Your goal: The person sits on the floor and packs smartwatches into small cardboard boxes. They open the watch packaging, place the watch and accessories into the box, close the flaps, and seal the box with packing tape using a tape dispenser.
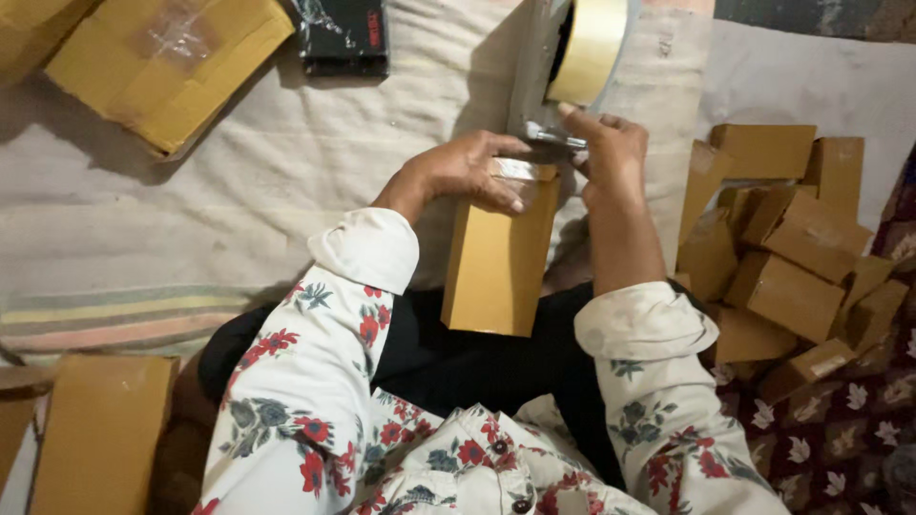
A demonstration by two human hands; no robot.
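My left hand point(465, 169) grips the far end of a small brown cardboard box point(496, 262) that rests on my lap, its fingers pressing a strip of clear tape point(520, 170) over the box's end. My right hand point(607, 148) holds a grey tape dispenser point(534, 72) with a roll of pale tape point(590, 48), its cutting edge right at the box's taped end. Both sleeves are white with red flowers.
A pile of several similar small brown boxes point(787, 253) lies to my right. A large cardboard box point(167, 57) and a black packet point(343, 36) sit on the pale cloth point(239, 191) ahead. More brown boxes point(100, 434) lie at the lower left.
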